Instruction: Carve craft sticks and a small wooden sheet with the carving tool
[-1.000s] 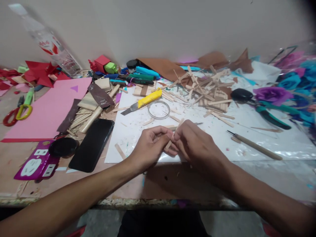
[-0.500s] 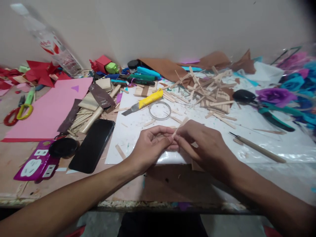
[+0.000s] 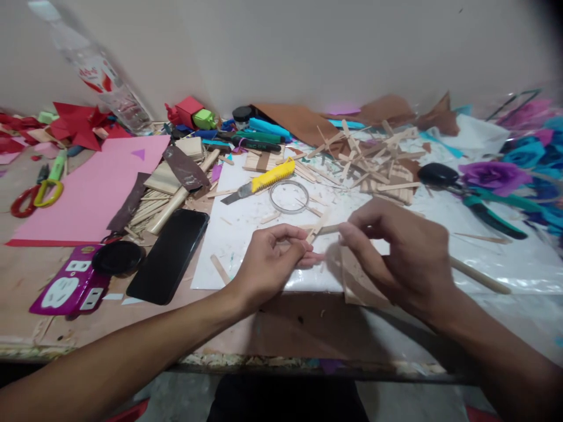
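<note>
Centrally, in the head view, the left hand [image 3: 275, 258] has its grip closed on a wooden stick [image 3: 318, 226] above the white sheet [image 3: 240, 231], while the right hand [image 3: 398, 252], whose grip cannot be determined, overlaps a slender rod [image 3: 329, 230].

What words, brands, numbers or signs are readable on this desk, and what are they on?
None reads clearly.
Clear bottle: red lettering on its label, too blurred.
Dark marker: pale letters, too small and blurred to be sure.
Purple block: faint marks on its white patches, too small.
Black phone: dark screen, no text seen.
</note>
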The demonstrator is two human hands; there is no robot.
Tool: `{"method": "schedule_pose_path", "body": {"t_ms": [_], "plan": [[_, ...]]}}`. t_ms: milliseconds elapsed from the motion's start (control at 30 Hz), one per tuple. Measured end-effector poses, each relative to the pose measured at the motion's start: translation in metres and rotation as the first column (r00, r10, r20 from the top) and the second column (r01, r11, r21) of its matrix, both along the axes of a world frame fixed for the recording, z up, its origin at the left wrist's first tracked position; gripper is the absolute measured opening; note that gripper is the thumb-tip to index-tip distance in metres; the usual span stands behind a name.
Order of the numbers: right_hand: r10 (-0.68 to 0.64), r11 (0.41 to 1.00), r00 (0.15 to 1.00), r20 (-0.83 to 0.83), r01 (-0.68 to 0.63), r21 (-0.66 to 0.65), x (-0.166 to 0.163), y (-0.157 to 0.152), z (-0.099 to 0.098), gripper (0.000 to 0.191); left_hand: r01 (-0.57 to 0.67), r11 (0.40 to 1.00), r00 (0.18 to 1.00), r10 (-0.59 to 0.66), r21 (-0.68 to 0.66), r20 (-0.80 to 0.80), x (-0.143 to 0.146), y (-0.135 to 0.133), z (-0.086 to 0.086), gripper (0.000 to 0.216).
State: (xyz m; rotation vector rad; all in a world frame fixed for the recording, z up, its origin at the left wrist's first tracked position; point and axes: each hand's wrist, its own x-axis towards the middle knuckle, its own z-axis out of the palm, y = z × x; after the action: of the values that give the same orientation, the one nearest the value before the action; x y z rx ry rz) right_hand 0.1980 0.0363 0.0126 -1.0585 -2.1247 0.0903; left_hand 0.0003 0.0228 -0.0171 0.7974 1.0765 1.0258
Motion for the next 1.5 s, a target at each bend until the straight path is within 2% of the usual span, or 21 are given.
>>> {"method": "schedule_pose_path", "body": {"t_ms": [100,167,333,533,600,667,867,1000,1067,1167,1233,1300,1367,1500], "plan": [[0.049,0.994,0.997,0.061,-0.043,-0.100,0.006,0.009,0.003,0.011,0.001,1.000,0.999,-0.002,0.019,0.045,0.000,0.001,-0.003,0.029],[0.078,0.975,0.994,0.072,-0.061,-0.215,0.007,0.014,0.000,0.005,-0.001,0.999,0.997,-0.001,0.032,0.074,0.000,0.002,-0.004,0.030],[0.090,0.857,0.986,-0.141,-0.149,-0.493,-0.003,0.013,-0.011,0.011,0.030,0.998,0.997,-0.035,0.062,0.069,-0.002,0.002,-0.004,0.034],[0.031,0.740,0.927,-0.373,-0.272,-0.615,-0.015,0.007,-0.017,0.013,0.082,0.988,0.996,-0.087,0.127,0.034,-0.003,-0.002,0.000,0.042],[0.033,0.693,0.906,-0.421,-0.325,-0.644,-0.016,0.007,-0.017,0.013,0.100,0.984,0.994,-0.107,0.144,0.037,-0.003,-0.003,-0.001,0.047],[0.043,0.670,0.900,-0.433,-0.348,-0.656,-0.016,0.007,-0.017,0.013,0.108,0.983,0.992,-0.116,0.151,0.046,-0.002,-0.004,-0.001,0.050],[0.099,0.693,0.931,-0.353,-0.319,-0.647,-0.013,0.007,-0.015,0.017,0.125,0.978,0.990,-0.135,0.169,0.047,-0.002,-0.005,-0.001,0.044],[0.175,0.756,0.950,-0.259,-0.298,-0.583,-0.012,0.006,-0.011,0.018,0.150,0.975,0.987,-0.157,0.162,0.028,-0.002,-0.006,0.001,0.040],[0.198,0.763,0.949,-0.246,-0.306,-0.569,-0.011,0.006,-0.010,0.015,0.162,0.973,0.986,-0.166,0.166,0.013,-0.002,-0.007,0.002,0.039],[0.173,0.703,0.933,-0.314,-0.340,-0.624,-0.010,0.005,-0.010,0.009,0.179,0.967,0.983,-0.182,0.181,-0.001,-0.003,-0.008,0.002,0.039],[0.161,0.649,0.917,-0.365,-0.377,-0.660,-0.010,0.005,-0.011,0.011,0.195,0.961,0.980,-0.197,0.197,-0.006,-0.004,-0.009,0.001,0.038],[0.178,0.631,0.914,-0.365,-0.391,-0.670,-0.009,0.005,-0.011,0.016,0.202,0.954,0.979,-0.204,0.223,-0.014,-0.004,-0.009,-0.001,0.035],[0.222,0.653,0.929,-0.296,-0.367,-0.662,-0.008,0.006,-0.010,0.019,0.205,0.947,0.979,-0.204,0.249,-0.028,-0.004,-0.010,-0.002,0.033],[0.274,0.736,0.941,-0.198,-0.338,-0.587,-0.005,0.011,-0.003,0.029,0.204,0.941,0.979,-0.197,0.268,-0.054,-0.005,-0.010,-0.003,0.034]]}}
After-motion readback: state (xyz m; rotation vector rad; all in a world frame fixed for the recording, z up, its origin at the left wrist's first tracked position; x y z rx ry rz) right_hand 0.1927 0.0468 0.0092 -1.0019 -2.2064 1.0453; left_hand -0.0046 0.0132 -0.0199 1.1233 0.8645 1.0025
